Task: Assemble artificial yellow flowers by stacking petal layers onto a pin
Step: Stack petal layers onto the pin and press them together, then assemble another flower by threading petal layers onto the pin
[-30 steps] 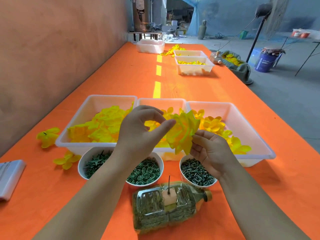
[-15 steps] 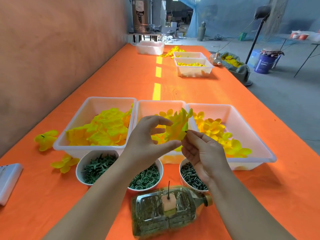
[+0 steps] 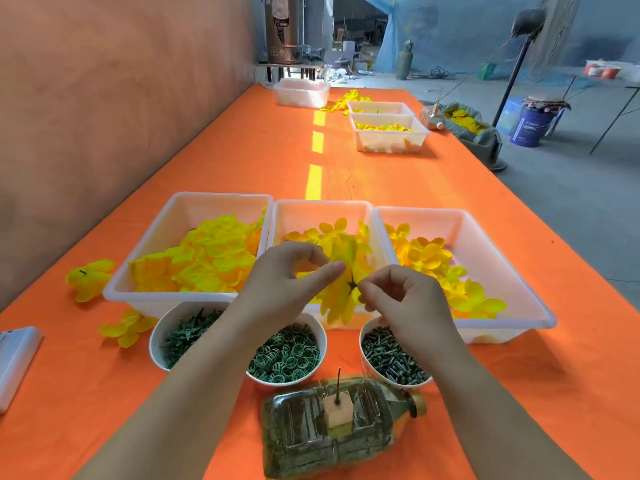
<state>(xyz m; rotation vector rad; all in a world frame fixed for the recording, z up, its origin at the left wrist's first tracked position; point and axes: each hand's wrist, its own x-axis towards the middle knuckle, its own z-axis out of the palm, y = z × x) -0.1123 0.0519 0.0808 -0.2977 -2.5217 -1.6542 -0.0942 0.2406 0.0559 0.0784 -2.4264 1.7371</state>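
Just beyond the pin (image 3: pixel 338 384) and higher than its tip, the flower (image 3: pixel 337 299) is held in the air between both hands. The left hand (image 3: pixel 284 278) pinches the petals between thumb and forefinger. The right hand (image 3: pixel 405 299) pinches the green star piece (image 3: pixel 352 285) at the flower's centre, its other fingers curled. The flower stands on edge, its centre axis lying roughly sideways toward the right hand, while the pin stands upright in a foam block (image 3: pixel 337 412). Threading it, I judge, means turning the flower flat and lowering it; both hands look equally near the pin.
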